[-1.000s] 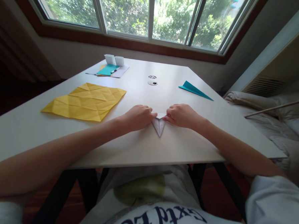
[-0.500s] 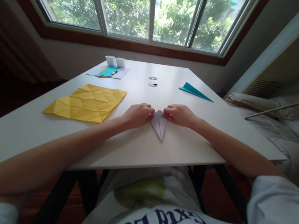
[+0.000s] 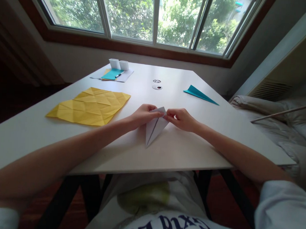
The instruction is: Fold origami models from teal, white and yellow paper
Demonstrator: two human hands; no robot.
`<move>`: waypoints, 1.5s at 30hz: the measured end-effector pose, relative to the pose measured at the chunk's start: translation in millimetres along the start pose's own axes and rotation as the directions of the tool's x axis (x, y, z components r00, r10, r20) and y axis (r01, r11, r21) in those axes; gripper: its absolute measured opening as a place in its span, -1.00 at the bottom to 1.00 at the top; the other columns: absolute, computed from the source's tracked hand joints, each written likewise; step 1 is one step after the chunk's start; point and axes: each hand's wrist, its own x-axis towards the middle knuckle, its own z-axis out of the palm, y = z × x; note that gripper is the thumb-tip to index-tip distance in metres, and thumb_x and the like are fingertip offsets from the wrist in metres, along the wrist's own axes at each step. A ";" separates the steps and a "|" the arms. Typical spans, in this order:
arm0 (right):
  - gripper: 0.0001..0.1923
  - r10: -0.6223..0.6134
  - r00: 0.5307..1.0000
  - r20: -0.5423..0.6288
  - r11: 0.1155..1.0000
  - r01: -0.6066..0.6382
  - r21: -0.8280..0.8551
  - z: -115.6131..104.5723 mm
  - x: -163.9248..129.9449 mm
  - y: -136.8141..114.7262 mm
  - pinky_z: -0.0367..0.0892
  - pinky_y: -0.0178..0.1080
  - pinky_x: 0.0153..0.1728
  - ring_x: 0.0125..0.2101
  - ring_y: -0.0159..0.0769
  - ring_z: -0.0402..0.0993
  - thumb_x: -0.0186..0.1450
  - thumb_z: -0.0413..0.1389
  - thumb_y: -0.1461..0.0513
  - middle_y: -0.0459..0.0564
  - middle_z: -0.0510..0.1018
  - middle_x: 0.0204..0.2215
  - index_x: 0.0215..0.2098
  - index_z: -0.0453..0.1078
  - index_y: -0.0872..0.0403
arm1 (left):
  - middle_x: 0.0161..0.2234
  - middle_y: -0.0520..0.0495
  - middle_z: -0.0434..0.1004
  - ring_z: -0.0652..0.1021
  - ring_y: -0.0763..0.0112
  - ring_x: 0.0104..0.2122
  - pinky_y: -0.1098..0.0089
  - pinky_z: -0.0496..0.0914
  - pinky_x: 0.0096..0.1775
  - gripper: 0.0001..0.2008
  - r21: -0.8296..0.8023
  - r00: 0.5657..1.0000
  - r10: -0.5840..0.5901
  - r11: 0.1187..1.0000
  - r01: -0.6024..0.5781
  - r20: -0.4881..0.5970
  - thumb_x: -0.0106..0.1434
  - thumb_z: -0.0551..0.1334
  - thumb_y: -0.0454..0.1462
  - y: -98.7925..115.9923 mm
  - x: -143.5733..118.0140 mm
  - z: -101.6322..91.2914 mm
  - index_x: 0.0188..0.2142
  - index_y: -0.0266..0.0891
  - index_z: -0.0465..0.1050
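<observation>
A folded white sheet of paper (image 3: pixel 154 127), kite-shaped with a crease down its middle, is between my two hands near the front of the table. Its long point is directed toward me and slightly left. My left hand (image 3: pixel 146 115) is closed on the paper's upper left side, with the thumb lying across the front. At the upper right edge, the fingers of my right hand (image 3: pixel 178 118) pinch the paper. Some fingertips are hidden behind the sheet.
On the white table (image 3: pixel 130 157), a creased yellow sheet (image 3: pixel 89 106) lies left and a folded teal paper plane (image 3: pixel 200 95) right. Behind are two round cut-outs (image 3: pixel 156 87), a teal sheet (image 3: pixel 111 74), a pen (image 3: pixel 119 74) and small white boxes (image 3: pixel 124 65).
The folded white paper has been tilted up and turned, its point swinging left. My left thumb now lies across its front, and my right hand pinches its upper right edge.
</observation>
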 end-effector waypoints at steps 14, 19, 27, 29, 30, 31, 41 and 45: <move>-0.71 -0.072 0.997 0.001 0.997 0.072 0.029 -1.8 -2.0 -1.4 0.02 -0.39 -0.54 -0.60 -0.52 0.06 0.30 -0.05 0.14 -0.19 0.25 -0.65 -0.53 0.26 0.11 | -0.66 0.12 0.15 0.19 0.60 -0.64 0.50 -0.02 -0.60 -0.73 0.124 0.999 -0.033 0.992 0.034 -0.011 -0.06 0.29 -0.12 11.4 -3.4 -5.1 -0.60 -0.28 0.32; -0.75 -0.047 0.999 -0.016 0.997 0.048 0.054 -0.8 -2.0 -3.1 0.03 -0.39 -0.54 -0.60 -0.52 0.06 0.29 -0.03 0.15 -0.19 0.26 -0.64 -0.47 0.31 0.11 | -0.64 0.12 0.17 0.21 0.58 -0.60 0.48 0.04 -0.55 -0.86 0.112 0.999 0.009 0.994 -0.015 0.052 -0.05 0.21 -0.23 8.5 -1.4 -8.1 -0.58 -0.28 0.34; -0.76 0.047 0.998 -0.043 0.993 -0.042 0.110 -3.2 0.6 4.0 0.06 -0.40 -0.54 -0.58 -0.51 0.12 0.26 -0.01 0.17 -0.16 0.31 -0.62 -0.47 0.36 0.13 | -0.48 0.03 0.40 0.39 0.45 -0.44 0.44 0.21 -0.41 -0.79 0.033 0.971 -0.041 0.999 0.034 0.234 -0.10 0.17 -0.28 4.4 4.7 -25.1 -0.42 -0.26 0.46; -0.77 0.075 0.996 -0.055 0.991 -0.068 0.116 -4.3 1.3 4.5 0.09 -0.39 -0.52 -0.57 -0.50 0.15 0.25 0.00 0.17 -0.15 0.33 -0.61 -0.47 0.36 0.13 | -0.44 0.01 0.44 0.41 0.43 -0.41 0.44 0.22 -0.41 -0.75 0.040 0.968 -0.063 0.998 0.055 0.244 -0.11 0.19 -0.28 4.8 5.3 -28.6 -0.38 -0.25 0.48; -0.77 0.090 0.994 -0.060 0.989 -0.083 0.121 -4.9 1.6 4.5 0.10 -0.39 -0.51 -0.56 -0.49 0.17 0.24 0.00 0.17 -0.14 0.35 -0.60 -0.47 0.37 0.14 | -0.42 0.00 0.45 0.42 0.41 -0.39 0.44 0.23 -0.40 -0.74 0.045 0.967 -0.075 0.997 0.066 0.243 -0.12 0.20 -0.27 5.2 5.7 -30.2 -0.36 -0.24 0.48; -0.77 0.106 0.992 -0.064 0.987 -0.097 0.127 -5.5 1.9 4.4 0.11 -0.38 -0.51 -0.55 -0.48 0.19 0.24 0.00 0.16 -0.13 0.36 -0.60 -0.47 0.37 0.14 | -0.41 0.00 0.46 0.43 0.40 -0.37 0.44 0.24 -0.39 -0.72 0.051 0.966 -0.087 0.996 0.077 0.242 -0.12 0.20 -0.28 5.7 6.0 -31.8 -0.34 -0.24 0.49; -0.69 0.208 0.977 -0.051 0.915 -0.176 0.362 -6.8 5.6 20.9 0.21 -0.35 -0.50 -0.54 -0.45 0.28 0.21 0.06 0.04 -0.10 0.38 -0.56 -0.45 0.36 0.14 | -0.40 -0.09 0.53 0.48 0.35 -0.41 0.43 0.26 -0.45 -0.66 0.055 0.970 -0.107 0.994 0.097 0.220 -0.14 0.35 -0.22 4.6 7.9 -35.3 -0.30 -0.28 0.50; -0.62 0.226 0.973 0.045 0.821 -0.215 0.529 -2.8 6.3 18.9 0.20 -0.38 -0.57 -0.54 -0.47 0.29 0.16 0.11 -0.02 -0.09 0.41 -0.51 -0.31 0.36 0.14 | -0.47 -0.05 0.50 0.45 0.44 -0.50 0.46 0.24 -0.48 -0.71 0.028 0.984 -0.029 0.999 0.025 0.178 -0.08 0.35 -0.17 -0.9 8.4 -28.9 -0.36 -0.28 0.51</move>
